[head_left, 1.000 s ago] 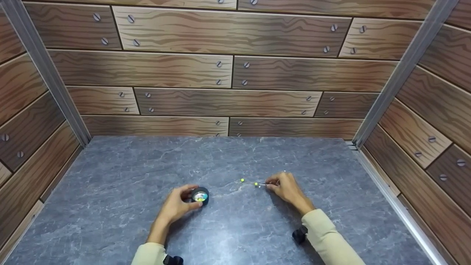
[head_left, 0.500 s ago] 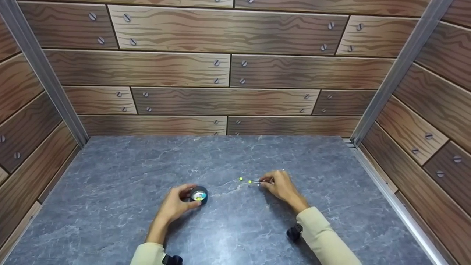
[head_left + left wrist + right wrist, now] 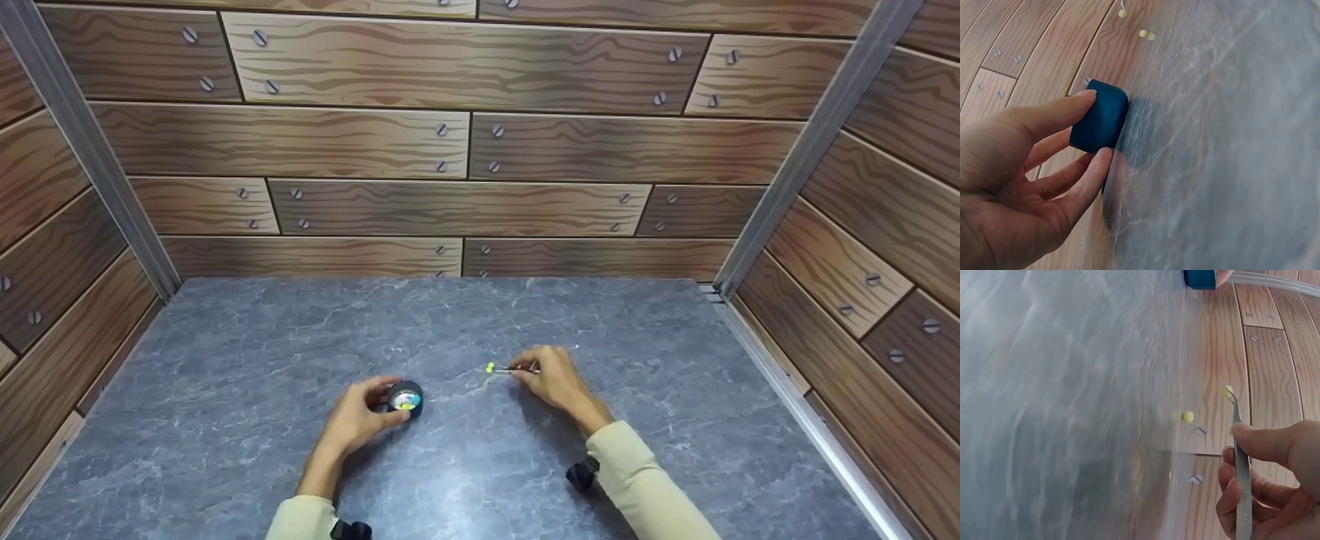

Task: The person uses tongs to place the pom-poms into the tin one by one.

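My left hand holds a small round dark blue container on the table, thumb and fingers at its sides. From the head view its top looks open, with shiny, cyan and yellow patches inside. My right hand pinches metal tweezers with a bent tip. A yellow bead sits between the tweezer tips, raised off the surface. Another yellow bead lies on the table close by, beside its reflection. In the head view the two beads nearly overlap, to the right of the container.
The grey marbled tabletop is glossy. Wood-plank-patterned walls stand behind and at both sides, with metal corner posts. A tiny pale speck lies behind my right hand.
My right hand has moved left with the tweezers and the bead at their tips, up to the other bead. My left hand and the container have stayed in place.
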`<control>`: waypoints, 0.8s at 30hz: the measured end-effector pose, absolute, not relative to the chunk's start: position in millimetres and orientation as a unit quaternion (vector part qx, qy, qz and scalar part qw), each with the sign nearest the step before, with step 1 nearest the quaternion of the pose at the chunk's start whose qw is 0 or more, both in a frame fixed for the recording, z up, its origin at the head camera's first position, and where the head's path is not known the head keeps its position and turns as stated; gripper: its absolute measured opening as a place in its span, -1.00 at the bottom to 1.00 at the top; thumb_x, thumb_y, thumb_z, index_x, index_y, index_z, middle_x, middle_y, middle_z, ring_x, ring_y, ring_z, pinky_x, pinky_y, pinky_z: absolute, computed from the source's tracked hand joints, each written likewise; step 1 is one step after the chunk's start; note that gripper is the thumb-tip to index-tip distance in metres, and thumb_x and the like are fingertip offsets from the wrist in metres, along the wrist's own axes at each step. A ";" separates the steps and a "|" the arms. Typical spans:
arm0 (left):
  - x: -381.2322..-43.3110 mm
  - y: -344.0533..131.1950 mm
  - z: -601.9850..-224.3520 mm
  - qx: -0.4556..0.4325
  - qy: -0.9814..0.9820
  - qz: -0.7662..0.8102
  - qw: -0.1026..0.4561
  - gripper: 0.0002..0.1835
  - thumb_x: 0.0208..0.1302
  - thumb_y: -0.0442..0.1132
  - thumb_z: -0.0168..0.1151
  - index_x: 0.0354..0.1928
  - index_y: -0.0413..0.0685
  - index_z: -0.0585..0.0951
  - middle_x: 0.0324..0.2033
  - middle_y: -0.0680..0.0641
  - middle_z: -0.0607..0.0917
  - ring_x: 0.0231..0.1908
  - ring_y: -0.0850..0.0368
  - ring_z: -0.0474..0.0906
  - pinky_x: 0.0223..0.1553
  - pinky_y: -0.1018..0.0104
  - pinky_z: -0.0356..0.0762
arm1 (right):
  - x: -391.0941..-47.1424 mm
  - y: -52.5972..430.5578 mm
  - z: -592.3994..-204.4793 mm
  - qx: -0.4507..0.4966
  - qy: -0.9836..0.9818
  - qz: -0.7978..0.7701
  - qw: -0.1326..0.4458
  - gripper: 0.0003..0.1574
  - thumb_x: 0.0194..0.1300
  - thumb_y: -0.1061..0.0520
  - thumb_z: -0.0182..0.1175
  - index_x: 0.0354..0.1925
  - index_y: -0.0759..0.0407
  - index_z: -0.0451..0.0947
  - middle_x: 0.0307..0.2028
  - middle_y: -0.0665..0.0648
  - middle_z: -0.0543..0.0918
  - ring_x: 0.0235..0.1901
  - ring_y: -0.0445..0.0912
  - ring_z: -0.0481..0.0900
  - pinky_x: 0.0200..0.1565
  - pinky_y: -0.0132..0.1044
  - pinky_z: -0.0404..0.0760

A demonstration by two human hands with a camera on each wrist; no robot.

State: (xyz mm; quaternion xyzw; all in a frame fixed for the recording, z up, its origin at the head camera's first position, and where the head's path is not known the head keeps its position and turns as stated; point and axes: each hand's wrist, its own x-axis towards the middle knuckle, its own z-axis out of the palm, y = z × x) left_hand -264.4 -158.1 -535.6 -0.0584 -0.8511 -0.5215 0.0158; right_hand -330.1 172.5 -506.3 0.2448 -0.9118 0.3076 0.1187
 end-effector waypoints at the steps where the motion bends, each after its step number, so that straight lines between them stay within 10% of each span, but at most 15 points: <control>1: -264.5 -158.0 -535.8 -0.059 -0.851 -0.522 0.016 -0.38 0.06 -0.33 0.60 0.22 -0.21 0.65 0.11 -0.36 0.72 0.09 -0.20 0.69 0.18 -0.11 0.61 | -330.2 170.6 -506.4 0.247 -0.911 0.309 0.119 -0.91 0.18 0.30 0.45 -0.29 0.20 0.82 -0.41 0.14 0.80 -0.39 -0.05 0.69 -0.30 -0.33 0.63; 24: -264.5 -157.9 -536.0 -0.060 -0.849 -0.526 0.013 -0.39 0.06 -0.35 0.59 0.21 -0.20 0.65 0.10 -0.33 0.73 0.08 -0.19 0.69 0.18 -0.11 0.61 | -324.5 133.8 -501.2 0.287 -0.899 0.315 0.102 -0.87 0.18 0.33 0.43 -0.26 0.22 0.83 -0.38 0.16 0.82 -0.37 -0.05 0.70 -0.30 -0.35 0.62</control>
